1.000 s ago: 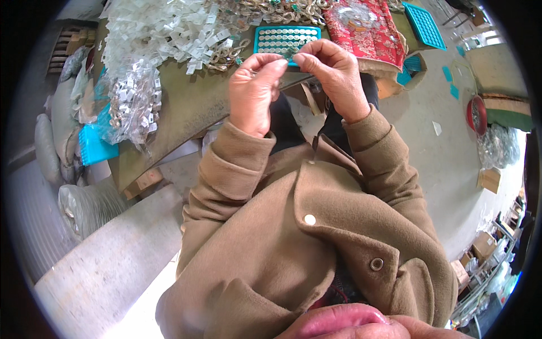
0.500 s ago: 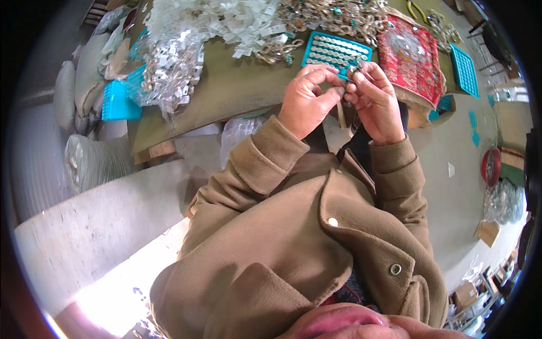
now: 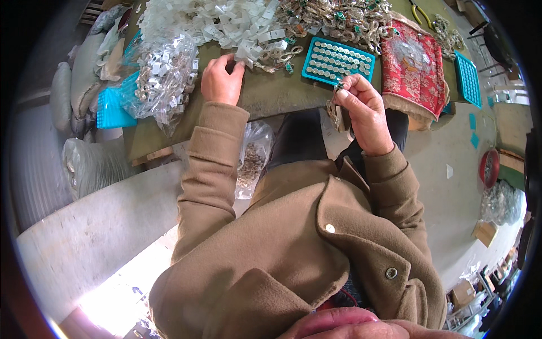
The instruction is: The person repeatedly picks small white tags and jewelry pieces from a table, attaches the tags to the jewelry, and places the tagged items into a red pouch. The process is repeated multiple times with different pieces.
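My right hand (image 3: pixel 366 116) pinches a linked chain (image 3: pixel 333 113) with a dark green piece at its top; the chain dangles below the fingertips, in front of the table's edge. My left hand (image 3: pixel 223 82) is at the near edge of a heap of small translucent white packets or tags (image 3: pixel 226 25). Its fingers are curled and thumb and forefinger close together at the heap; whatever lies between them is too small to make out. Just beyond the right hand lies a turquoise tray (image 3: pixel 307 69) holding rows of small round pale pieces.
Similar chains with green bits (image 3: pixel 339 20) are piled at the back. A red patterned cloth (image 3: pixel 415 93) bears clear bits. Yellow-handled pliers (image 3: pixel 420 14) and another turquoise tray (image 3: pixel 467 79) are at the right. A filled plastic bag (image 3: pixel 164 73) and turquoise containers (image 3: pixel 113 108) stand left.
My left hand has left the right hand and moved left to the heap of packets. My right hand has lowered slightly, with the chain still in its fingers.
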{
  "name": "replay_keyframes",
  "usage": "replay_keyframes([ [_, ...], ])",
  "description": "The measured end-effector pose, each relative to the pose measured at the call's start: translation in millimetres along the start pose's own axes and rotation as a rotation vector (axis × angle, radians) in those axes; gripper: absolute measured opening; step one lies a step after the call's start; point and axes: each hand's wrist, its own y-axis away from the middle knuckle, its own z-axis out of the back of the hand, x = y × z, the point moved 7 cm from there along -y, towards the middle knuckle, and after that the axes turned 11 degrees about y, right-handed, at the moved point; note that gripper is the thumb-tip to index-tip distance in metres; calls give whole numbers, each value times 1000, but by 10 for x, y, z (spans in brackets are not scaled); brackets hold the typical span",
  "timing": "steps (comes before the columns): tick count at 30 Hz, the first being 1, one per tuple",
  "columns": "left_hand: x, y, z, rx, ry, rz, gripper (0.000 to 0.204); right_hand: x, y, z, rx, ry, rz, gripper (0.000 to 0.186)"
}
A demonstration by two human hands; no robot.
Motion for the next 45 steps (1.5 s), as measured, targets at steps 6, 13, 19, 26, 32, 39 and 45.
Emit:
replay_keyframes([
  [6,24,219,17,6,249,219,27,-141,-55,-111,55,36,-75,7],
  [13,142,237,24,101,709,429,26,-196,-94,-275,98,128,-106,8],
  [19,220,358,50,201,1075,699,26,-213,-103,-322,113,130,-118,8],
  [26,104,431,119,230,1351,719,20,-189,-77,-423,126,74,-94,7],
  [32,-798,675,36,602,1365,534,14,-72,-83,-338,37,-190,-115,6],
  [39,-1345,781,-163,585,1307,442,17,185,82,-195,1,-277,-99,4],
  [45,-1551,863,-291,599,1645,588,21,309,213,-102,-83,-28,19,7],
])
